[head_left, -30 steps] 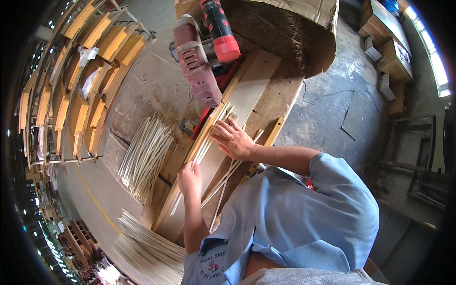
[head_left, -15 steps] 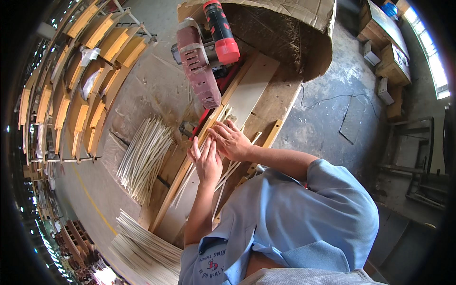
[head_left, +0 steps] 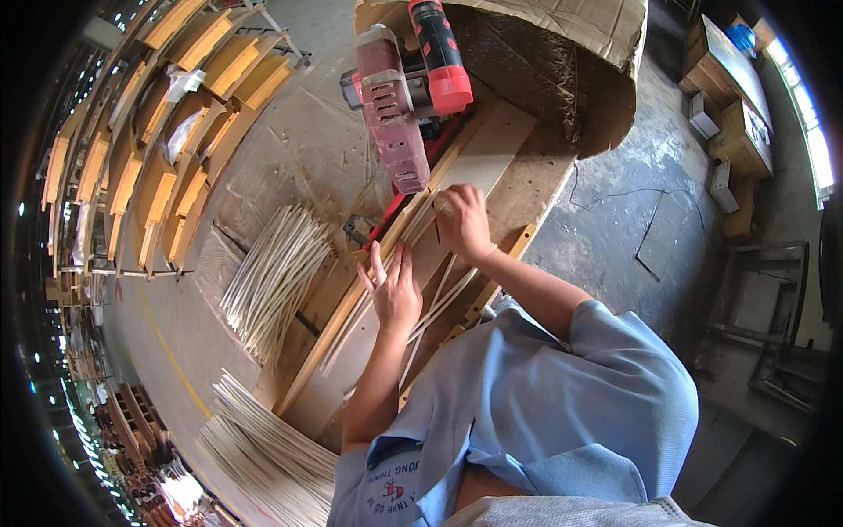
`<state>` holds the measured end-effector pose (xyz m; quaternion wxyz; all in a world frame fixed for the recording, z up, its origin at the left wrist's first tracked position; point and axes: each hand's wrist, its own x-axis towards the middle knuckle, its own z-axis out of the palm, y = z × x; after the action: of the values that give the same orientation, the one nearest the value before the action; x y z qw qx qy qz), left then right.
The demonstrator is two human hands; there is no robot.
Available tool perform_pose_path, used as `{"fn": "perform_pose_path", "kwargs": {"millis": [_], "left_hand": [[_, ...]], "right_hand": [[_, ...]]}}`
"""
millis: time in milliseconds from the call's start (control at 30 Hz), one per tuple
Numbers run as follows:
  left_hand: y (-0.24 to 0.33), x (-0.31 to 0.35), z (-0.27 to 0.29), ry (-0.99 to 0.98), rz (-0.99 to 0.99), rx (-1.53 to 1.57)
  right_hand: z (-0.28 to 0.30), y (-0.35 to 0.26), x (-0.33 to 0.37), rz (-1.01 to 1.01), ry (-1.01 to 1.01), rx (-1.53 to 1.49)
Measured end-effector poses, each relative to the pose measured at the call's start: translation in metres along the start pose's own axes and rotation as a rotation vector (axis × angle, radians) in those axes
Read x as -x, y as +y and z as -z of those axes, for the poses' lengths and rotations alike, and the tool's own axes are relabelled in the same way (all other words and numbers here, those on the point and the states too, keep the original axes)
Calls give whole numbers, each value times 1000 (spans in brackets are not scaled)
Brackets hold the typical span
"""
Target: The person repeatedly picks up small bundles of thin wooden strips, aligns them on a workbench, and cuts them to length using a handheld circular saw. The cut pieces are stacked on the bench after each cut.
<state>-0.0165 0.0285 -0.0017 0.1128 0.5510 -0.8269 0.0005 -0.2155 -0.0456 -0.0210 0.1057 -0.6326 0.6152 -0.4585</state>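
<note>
1. The work in hand appears to be lining up thin pale sticks (head_left: pixel 345 337) along the wooden fence (head_left: pixel 309 362); they lie lengthwise beside it, on the bench (head_left: pixel 520 200).
2. The left hand (head_left: pixel 397 299) rests over the sticks, by the fence, with its fingers spread.
3. The right hand (head_left: pixel 465 227) is farther along, near the sticks' far ends, its fingers bent; whether they pinch anything, I cannot tell.
4. By my judgement, the next move calls for even stick ends, light pressure against the fence, and fingers well clear of the power saw (head_left: pixel 392 114), which stands over the fence just beyond the hands.
5. Other loose sticks (head_left: pixel 450 294) lie between the fence and the bench's right edge, apart from the lined-up ones.
6. A bundle of sticks (head_left: pixel 277 277) lies past the bench's left edge, and a second bundle (head_left: pixel 255 448) by its near left corner; what carries each is unclear.
7. A cardboard box (head_left: pixel 606 53) gapes at the bench's far end.
8. Around are a rack of boards (head_left: pixel 206 48), a worn grey floor (head_left: pixel 606 215) and a bright window (head_left: pixel 803 119).
</note>
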Motion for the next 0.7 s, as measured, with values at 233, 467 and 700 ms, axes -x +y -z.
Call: {"fn": "perform_pose_path", "kwargs": {"millis": [233, 467, 700], "left_hand": [[-2, 1, -1, 17, 21, 37], [0, 0, -3, 39, 19, 17], [-1, 0, -3, 35, 18, -2]], "right_hand": [[-17, 19, -20, -7, 26, 137], [-18, 21, -20, 14, 53, 114], [-17, 19, -19, 35, 62, 122]]}}
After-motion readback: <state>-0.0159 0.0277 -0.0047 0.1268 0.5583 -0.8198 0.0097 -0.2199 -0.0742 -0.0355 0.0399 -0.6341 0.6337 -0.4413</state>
